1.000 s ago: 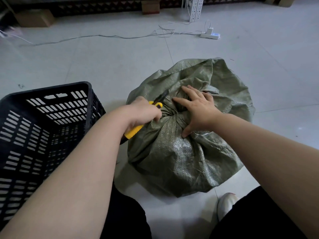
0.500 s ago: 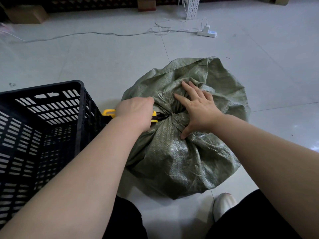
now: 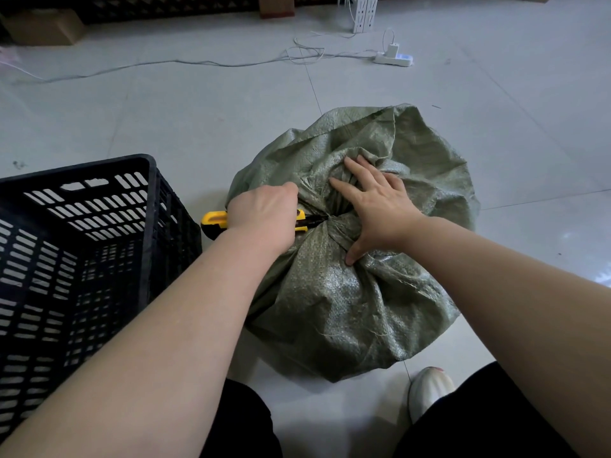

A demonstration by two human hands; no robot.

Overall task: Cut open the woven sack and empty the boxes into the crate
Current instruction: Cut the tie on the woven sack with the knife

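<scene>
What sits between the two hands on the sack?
In the head view, the sack's cinched neck lies between left hand and right hand, with the cutter's dark tip reaching it.

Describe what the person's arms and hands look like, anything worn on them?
Both forearms are bare up to the frame edge, with no sleeves in view. The left hand and the right hand wear no gloves, and no rings, watch or bracelet show on the fingers or wrists. The nails look short and unpainted.

One sack [image 3: 347, 292], one crate [image 3: 82, 259], one knife [image 3: 215, 219], perhaps two cardboard boxes [image 3: 43, 28].
</scene>
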